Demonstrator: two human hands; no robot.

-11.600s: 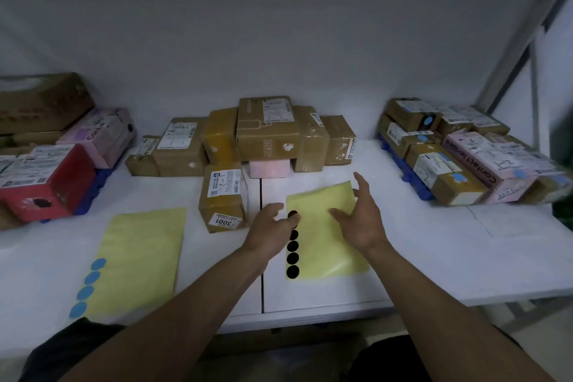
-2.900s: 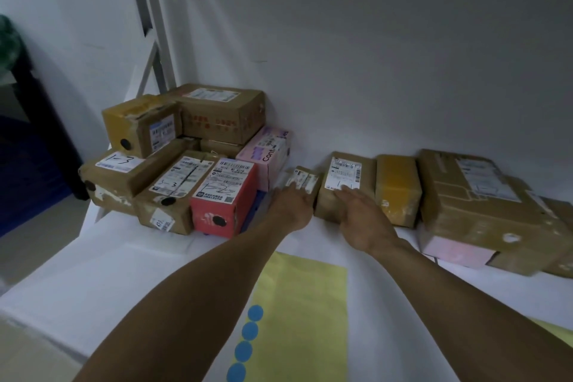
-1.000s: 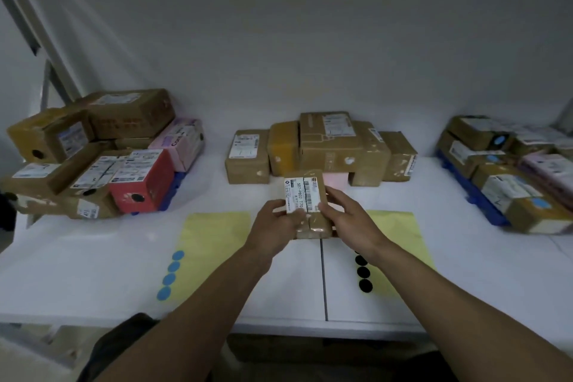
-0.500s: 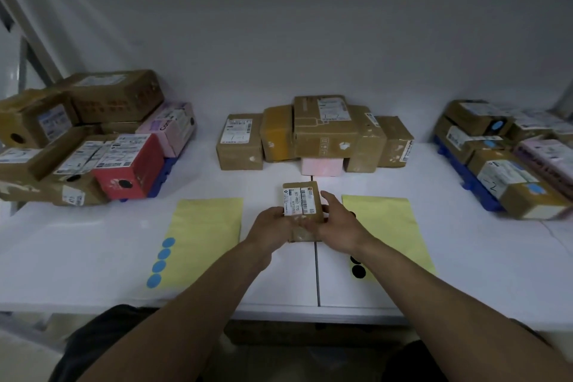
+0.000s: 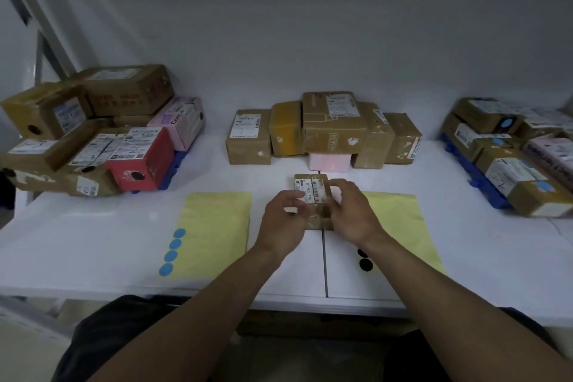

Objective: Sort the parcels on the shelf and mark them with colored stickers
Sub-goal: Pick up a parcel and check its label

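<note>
Head view. Both hands are clamped on one small brown parcel [image 5: 311,192] just in front of the centre pile [image 5: 331,130]. The left hand [image 5: 285,223] has its fingers curled over the white label, and the right hand [image 5: 350,214] grips the far right corner. Cannot tell whether the parcel rests on the desk [image 5: 77,245] or is held just above it. Step in hand looks like reading the label to decide which group it joins. The next move calls for freeing one hand to peel a dot. Blue stickers [image 5: 173,250] sit on the yellow sheet front-left of the centre pile, black stickers [image 5: 365,263] on the sheet front-right. The left pile [image 5: 93,139], well left of centre, carries black dots; the right pile [image 5: 511,158], well right, carries blue. Barcode print on the held label is too small to read. The pink box [image 5: 179,121] in the left pile reads "Cont…". The red box [image 5: 139,161] label has a handwritten mark ending in 2.
</note>
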